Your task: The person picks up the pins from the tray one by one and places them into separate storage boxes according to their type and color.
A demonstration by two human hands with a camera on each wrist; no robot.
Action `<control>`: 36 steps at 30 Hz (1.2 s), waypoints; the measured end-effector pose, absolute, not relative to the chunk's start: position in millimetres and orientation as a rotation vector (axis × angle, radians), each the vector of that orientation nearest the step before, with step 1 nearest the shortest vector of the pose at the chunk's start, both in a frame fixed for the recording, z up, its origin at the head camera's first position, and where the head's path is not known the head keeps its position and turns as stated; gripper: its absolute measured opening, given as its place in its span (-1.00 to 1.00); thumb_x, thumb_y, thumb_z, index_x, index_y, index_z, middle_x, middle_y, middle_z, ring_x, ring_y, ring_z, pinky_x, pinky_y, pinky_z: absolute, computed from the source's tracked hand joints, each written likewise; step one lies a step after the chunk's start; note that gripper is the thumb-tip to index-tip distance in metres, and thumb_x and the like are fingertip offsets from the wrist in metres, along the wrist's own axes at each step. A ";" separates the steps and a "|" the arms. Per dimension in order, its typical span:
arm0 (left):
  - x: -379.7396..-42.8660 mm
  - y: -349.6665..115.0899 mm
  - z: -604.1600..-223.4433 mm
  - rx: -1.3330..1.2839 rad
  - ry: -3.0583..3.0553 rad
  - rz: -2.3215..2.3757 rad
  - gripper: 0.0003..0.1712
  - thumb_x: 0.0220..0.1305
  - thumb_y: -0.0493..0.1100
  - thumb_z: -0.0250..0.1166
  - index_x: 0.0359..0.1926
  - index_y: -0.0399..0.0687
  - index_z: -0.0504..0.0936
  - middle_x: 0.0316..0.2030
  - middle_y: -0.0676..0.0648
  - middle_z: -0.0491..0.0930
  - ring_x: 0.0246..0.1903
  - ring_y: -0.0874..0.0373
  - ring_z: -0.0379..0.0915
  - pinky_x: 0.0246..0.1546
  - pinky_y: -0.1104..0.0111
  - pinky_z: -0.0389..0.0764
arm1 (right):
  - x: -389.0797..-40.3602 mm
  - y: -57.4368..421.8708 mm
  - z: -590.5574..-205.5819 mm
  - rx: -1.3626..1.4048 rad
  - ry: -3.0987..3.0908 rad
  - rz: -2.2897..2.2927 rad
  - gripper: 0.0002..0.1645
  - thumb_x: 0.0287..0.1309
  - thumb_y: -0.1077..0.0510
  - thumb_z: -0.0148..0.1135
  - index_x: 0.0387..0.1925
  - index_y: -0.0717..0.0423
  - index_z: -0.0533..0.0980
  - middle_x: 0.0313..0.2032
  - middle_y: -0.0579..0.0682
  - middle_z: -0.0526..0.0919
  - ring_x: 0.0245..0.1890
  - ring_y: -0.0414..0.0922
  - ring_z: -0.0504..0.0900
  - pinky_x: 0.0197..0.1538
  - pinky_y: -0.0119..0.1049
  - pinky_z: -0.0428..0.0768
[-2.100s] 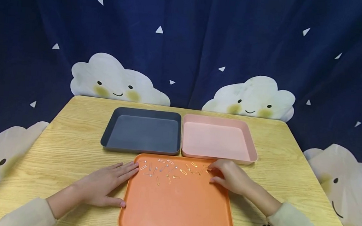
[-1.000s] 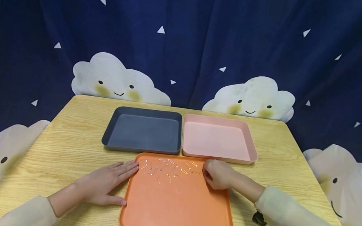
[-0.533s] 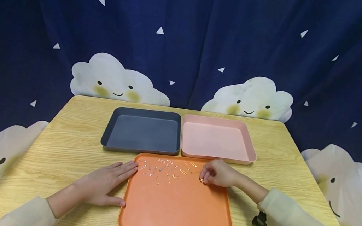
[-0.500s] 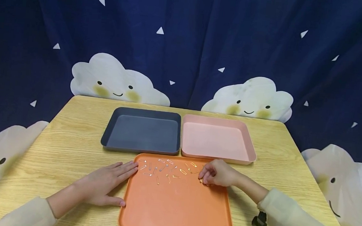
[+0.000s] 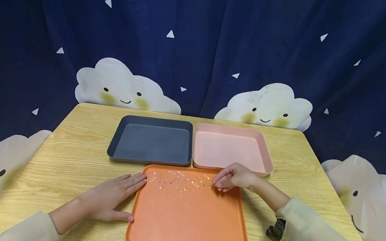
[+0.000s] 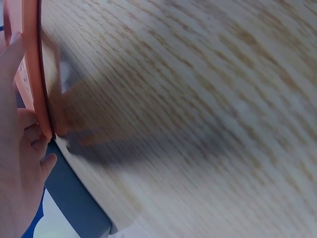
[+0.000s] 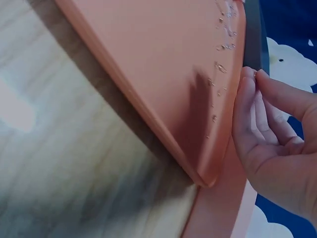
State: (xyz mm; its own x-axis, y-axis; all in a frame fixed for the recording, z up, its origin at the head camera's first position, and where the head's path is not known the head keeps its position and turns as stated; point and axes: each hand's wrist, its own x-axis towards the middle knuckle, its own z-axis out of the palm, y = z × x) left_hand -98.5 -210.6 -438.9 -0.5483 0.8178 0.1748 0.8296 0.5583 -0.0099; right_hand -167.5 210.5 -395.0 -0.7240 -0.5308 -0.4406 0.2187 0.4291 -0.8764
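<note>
Silver and gold safety pins lie scattered along the far part of an orange tray, silver ones to the left and gold ones to the right. My right hand is over the tray's far right corner, thumb and fingertips pinching a gold safety pin of which only a bit shows. At the tray's left rim, my left hand rests with straight fingers, fingertips on the edge and thumb lower down. In the left wrist view its fingers lie along the orange rim.
Behind the orange tray stand a dark grey tray on the left and a pink tray on the right, side by side, with nothing inside either. All stand on a wooden table. A dark blue curtain with clouds hangs behind.
My right hand moved left and down over the tray, closed its fingertips on a gold safety pin, then rose slightly toward the pink tray. My left hand stayed at the rim.
</note>
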 end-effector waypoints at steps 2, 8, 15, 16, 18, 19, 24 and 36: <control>-98.1 -211.0 -439.0 -1.396 -2.648 -0.112 0.05 0.21 0.50 0.08 0.39 -0.24 0.32 0.41 -0.19 0.35 0.36 -0.05 0.36 0.42 0.48 -0.19 | -171.7 211.7 -391.2 -0.234 1.960 -1.363 -0.61 0.12 0.44 0.25 -0.03 0.65 0.50 -0.31 0.17 0.80 -0.40 -0.25 0.75 -0.17 -0.26 0.76; -97.2 -211.2 -437.8 -1.386 -2.666 -0.125 0.05 0.21 0.50 0.09 0.39 -0.23 0.32 0.42 -0.18 0.34 0.37 -0.05 0.35 0.42 0.48 -0.17 | -185.6 212.6 -377.7 -0.144 1.944 -1.353 -0.56 0.16 0.42 0.22 0.04 0.66 0.45 -0.35 0.07 0.80 -0.39 -0.23 0.76 -0.15 -0.30 0.76; -96.2 -209.8 -437.3 -1.398 -2.637 -0.101 0.04 0.20 0.50 0.10 0.37 -0.25 0.35 0.39 -0.19 0.37 0.35 -0.04 0.38 0.30 0.19 0.32 | -203.9 211.0 -364.8 -0.057 1.876 -1.382 -0.51 0.16 0.42 0.23 0.08 0.67 0.41 -0.44 -0.03 0.79 -0.42 -0.24 0.76 -0.18 -0.38 0.74; -96.2 -209.9 -437.5 -1.397 -2.639 -0.099 0.04 0.20 0.50 0.09 0.37 -0.25 0.35 0.40 -0.19 0.36 0.35 -0.04 0.37 0.30 0.17 0.33 | -206.8 211.2 -363.3 -0.058 1.876 -1.373 -0.51 0.16 0.42 0.23 0.09 0.66 0.40 -0.44 -0.04 0.79 -0.42 -0.24 0.75 -0.18 -0.39 0.74; -96.4 -210.3 -438.3 -1.396 -2.643 -0.096 0.04 0.21 0.50 0.09 0.38 -0.24 0.34 0.40 -0.18 0.36 0.36 -0.03 0.37 0.31 0.20 0.29 | -212.6 211.5 -359.6 -0.067 1.879 -1.347 -0.50 0.17 0.42 0.22 0.11 0.66 0.40 -0.42 -0.06 0.79 -0.41 -0.26 0.75 -0.17 -0.41 0.74; -96.6 -210.6 -438.8 -1.394 -2.645 -0.096 0.04 0.21 0.50 0.08 0.38 -0.24 0.34 0.41 -0.18 0.35 0.36 -0.03 0.36 0.33 0.23 0.24 | -215.6 211.7 -357.8 -0.069 1.884 -1.335 -0.50 0.17 0.42 0.22 0.11 0.65 0.40 -0.42 -0.06 0.79 -0.40 -0.26 0.75 -0.16 -0.41 0.74; -97.6 -211.1 -439.9 -1.388 -2.636 -0.084 0.04 0.21 0.50 0.08 0.39 -0.23 0.33 0.41 -0.18 0.35 0.36 -0.03 0.36 0.34 0.34 0.08 | -230.2 213.3 -350.0 -0.098 1.912 -1.285 -0.48 0.18 0.40 0.20 0.14 0.64 0.39 -0.42 -0.11 0.79 -0.39 -0.29 0.74 -0.20 -0.47 0.72; -96.5 -211.6 -438.0 -1.374 -2.677 -0.121 0.03 0.21 0.49 0.09 0.40 -0.20 0.31 0.42 -0.14 0.34 0.36 -0.04 0.37 0.38 0.46 -0.12 | -265.4 219.1 -347.9 -0.109 1.927 -1.241 -0.51 0.24 0.40 0.14 0.18 0.58 0.38 -0.41 -0.19 0.78 -0.35 -0.33 0.72 -0.13 -0.48 0.70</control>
State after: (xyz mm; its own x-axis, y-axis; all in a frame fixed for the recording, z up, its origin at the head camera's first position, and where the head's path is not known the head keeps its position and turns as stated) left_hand -96.5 -211.6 -438.0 -0.5769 0.8026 0.1517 0.8130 0.5821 0.0123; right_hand -265.4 219.1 -347.9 -0.6585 -0.4714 -0.5866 0.3391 0.5100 -0.7905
